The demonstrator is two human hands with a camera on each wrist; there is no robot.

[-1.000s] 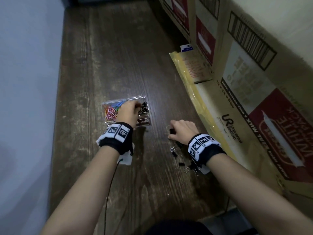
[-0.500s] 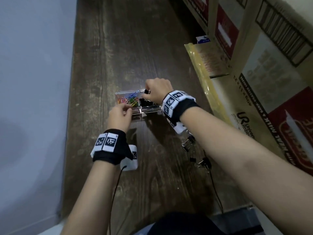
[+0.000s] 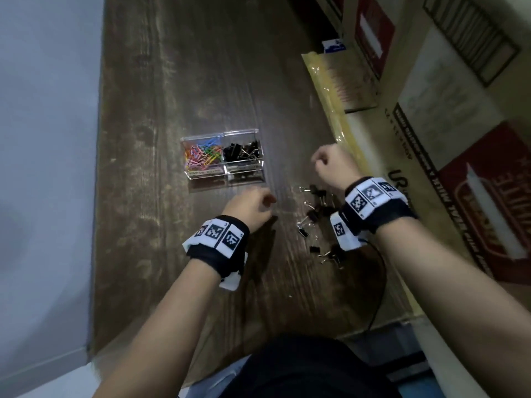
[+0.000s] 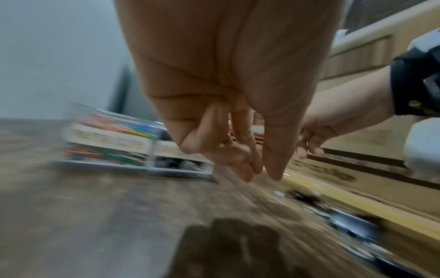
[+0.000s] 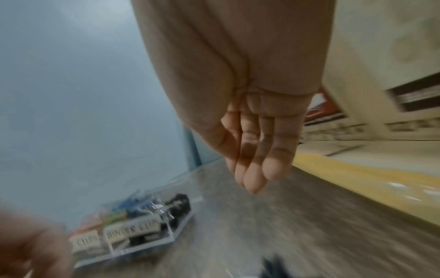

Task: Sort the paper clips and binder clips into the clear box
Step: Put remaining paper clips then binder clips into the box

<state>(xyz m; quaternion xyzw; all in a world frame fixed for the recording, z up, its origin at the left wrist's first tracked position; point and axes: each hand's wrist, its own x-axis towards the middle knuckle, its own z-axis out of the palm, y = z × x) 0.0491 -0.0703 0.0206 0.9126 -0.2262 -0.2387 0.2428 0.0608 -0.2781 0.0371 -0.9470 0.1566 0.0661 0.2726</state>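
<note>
The clear box is sitting on the bench, with colored paper clips left and black binder clips right. The left hand is hanging with loosely curled fingers, holding nothing. More binder clips are lying loose. The right hand is hanging with empty, relaxed fingers.
</note>
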